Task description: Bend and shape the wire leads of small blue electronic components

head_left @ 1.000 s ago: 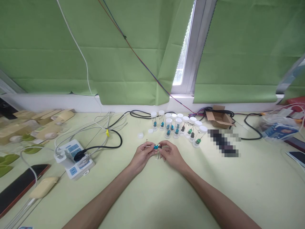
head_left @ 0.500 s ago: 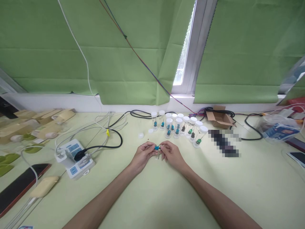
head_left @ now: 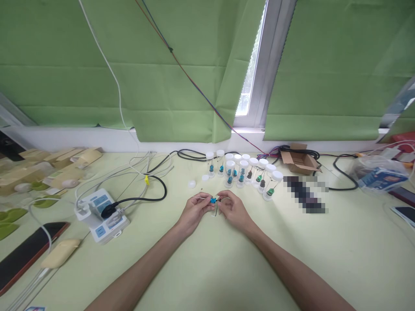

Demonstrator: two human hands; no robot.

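Note:
My left hand (head_left: 193,212) pinches a small blue part (head_left: 213,200) between thumb and fingers, and a thin rod (head_left: 198,198) sticks out from it to the left. At the part's right end, my right hand (head_left: 236,211) has its thumb and forefinger closed round a small dark piece (head_left: 218,200). Below the blue part shows a thin, shiny bent outline (head_left: 214,215); I cannot tell what it is. Just beyond my hands stand several clear tubes (head_left: 240,181) with white caps, holding blue, green or dark pieces. Two loose white caps (head_left: 192,184) lie left of them.
On the left is a white power strip (head_left: 112,229) with a black plug and cables. Beige pieces (head_left: 29,172) and a dark phone-like slab (head_left: 32,250) are farther left. An open cardboard box (head_left: 300,164) stands at the back right, with a plastic bag (head_left: 376,172) beyond it.
The fingers of my right hand have shifted slightly, so more of the dark piece shows at the blue part's right end. My left hand has barely moved.

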